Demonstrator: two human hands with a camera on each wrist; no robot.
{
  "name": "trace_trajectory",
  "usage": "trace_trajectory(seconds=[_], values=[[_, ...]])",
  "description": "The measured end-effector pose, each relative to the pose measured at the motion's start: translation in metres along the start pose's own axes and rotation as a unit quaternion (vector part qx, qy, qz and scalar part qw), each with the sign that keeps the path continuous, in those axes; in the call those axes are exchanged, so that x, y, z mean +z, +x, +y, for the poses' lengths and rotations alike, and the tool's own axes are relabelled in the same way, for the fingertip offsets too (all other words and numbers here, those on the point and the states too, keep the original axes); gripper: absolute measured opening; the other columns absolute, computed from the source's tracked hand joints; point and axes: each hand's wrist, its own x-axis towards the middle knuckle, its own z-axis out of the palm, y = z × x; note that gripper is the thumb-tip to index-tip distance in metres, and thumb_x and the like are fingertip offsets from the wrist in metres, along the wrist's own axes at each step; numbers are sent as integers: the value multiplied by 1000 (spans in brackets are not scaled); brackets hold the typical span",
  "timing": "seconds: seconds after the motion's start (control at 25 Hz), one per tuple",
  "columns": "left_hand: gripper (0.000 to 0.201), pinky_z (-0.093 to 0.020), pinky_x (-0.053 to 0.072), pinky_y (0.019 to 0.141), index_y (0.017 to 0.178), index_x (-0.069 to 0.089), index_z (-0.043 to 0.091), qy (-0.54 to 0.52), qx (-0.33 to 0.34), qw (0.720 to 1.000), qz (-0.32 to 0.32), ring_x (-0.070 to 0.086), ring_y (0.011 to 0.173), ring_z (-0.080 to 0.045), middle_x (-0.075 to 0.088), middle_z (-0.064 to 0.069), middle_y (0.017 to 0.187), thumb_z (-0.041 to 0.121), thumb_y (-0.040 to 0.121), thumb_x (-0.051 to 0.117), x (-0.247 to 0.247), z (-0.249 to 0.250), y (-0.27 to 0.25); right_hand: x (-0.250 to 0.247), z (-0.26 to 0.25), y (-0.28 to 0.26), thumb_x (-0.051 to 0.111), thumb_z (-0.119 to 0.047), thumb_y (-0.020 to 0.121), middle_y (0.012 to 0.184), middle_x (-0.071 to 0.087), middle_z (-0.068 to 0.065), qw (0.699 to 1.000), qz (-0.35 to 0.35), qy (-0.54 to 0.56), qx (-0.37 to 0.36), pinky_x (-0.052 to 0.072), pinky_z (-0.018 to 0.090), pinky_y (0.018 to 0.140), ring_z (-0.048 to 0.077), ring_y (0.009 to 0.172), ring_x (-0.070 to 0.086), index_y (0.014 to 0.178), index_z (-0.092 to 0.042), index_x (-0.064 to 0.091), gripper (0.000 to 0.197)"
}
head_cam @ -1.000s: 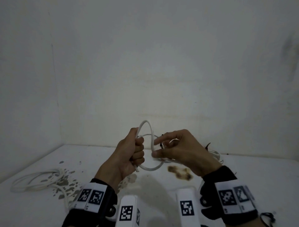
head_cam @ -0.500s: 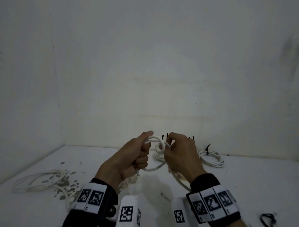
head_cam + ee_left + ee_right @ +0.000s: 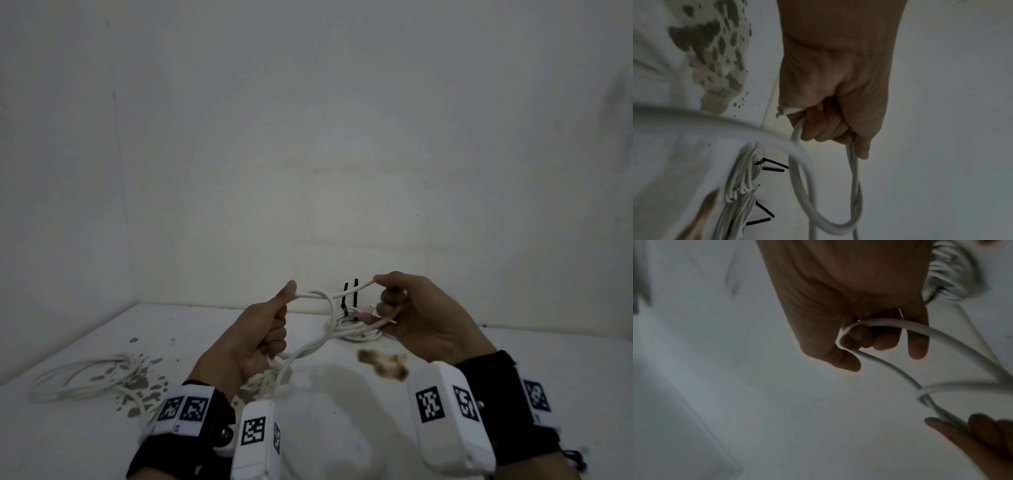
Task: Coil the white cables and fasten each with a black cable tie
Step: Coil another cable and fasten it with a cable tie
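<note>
A white cable [image 3: 317, 296] hangs between both hands above the table. My left hand [image 3: 263, 329] grips its coiled loops [image 3: 838, 225] in a fist, thumb on top. My right hand [image 3: 400, 308] pinches a stretch of the same cable [image 3: 869, 356] between thumb and forefinger, and a loop runs round its fingers. Behind the hands, coiled white cables [image 3: 356, 332] lie on the table with black cable ties [image 3: 351, 298] sticking up; the left wrist view shows those bundles [image 3: 744, 178] and their ties [image 3: 774, 165].
A loose white cable [image 3: 82, 380] lies at the left on a patch of chipped paint [image 3: 140, 383]. A brown stain [image 3: 383, 365] marks the white table [image 3: 342, 428]. A small black item [image 3: 575, 457] sits at the right edge. White walls enclose the back and left.
My right hand has drawn away to the right from the left hand, pulling a length of cable taut between them. The left hand keeps its grip on the loops.
</note>
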Motion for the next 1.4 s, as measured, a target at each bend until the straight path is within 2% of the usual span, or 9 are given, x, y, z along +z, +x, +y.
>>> trace_trajectory(seconds=[0.12,0.24,0.44,0.6,0.8,0.92,1.04,1.24,1.4], values=[[55,-20,14,37,53,29,25,28,-7,1000,10,12,40,-8,15,7,50,55,69,73,-10,-2,4,-12,-19,-15,79,-17,81,40,31,-6,931,45,-323,-165,26,22,40,8,35,25,65,-2,63,27],[55,-20,14,38,54,30,26,30,-8,999,26,13,40,-7,16,8,51,57,77,69,-11,-3,5,-15,-19,-18,86,-32,73,38,43,-10,846,90,-444,-282,31,18,45,3,36,36,62,-8,70,30],[56,-20,13,37,48,34,26,-52,-7,998,28,13,39,-7,14,8,52,57,85,61,-15,4,10,-14,-14,-10,70,-30,91,56,33,-1,966,-20,-207,-151,35,29,49,16,46,28,82,-8,70,23],[55,-19,13,33,50,32,25,-92,-4,995,24,14,34,-5,15,9,48,55,88,58,-26,12,8,-23,-23,-11,59,-22,98,55,25,-6,977,-62,-180,-95,13,21,41,10,47,18,99,-3,72,23],[49,-19,13,32,60,32,23,-96,-18,995,15,14,32,-5,17,9,47,53,93,53,-30,13,5,-15,-11,-6,66,-29,93,44,53,-9,825,68,-482,-288,37,24,51,5,42,48,78,-20,75,19],[48,-20,12,34,62,39,20,-66,-4,998,-5,13,33,-4,17,9,49,55,93,51,-30,21,-1,-9,-6,-8,60,-38,94,92,68,-3,747,58,-616,-243,49,31,82,18,93,63,99,-24,67,16],[45,-20,11,37,67,50,17,2,-8,998,-70,12,36,-5,16,9,51,55,92,51,-16,27,-11,-2,6,-6,41,-49,101,137,48,3,591,34,-784,-184,19,57,115,28,136,36,139,-28,44,44],[19,-20,12,40,81,59,10,13,-9,992,-125,12,39,-5,16,8,55,27,89,58,12,25,-23,6,37,10,48,-40,102,87,66,-4,770,-116,-573,-255,51,36,75,9,75,59,95,-23,59,22],[22,-19,22,42,103,63,0,16,-4,992,-123,21,42,-5,22,5,58,4,98,41,9,22,-17,-4,40,18,48,-45,101,80,68,3,859,-121,-456,-196,47,35,69,13,72,57,89,-13,58,35]])
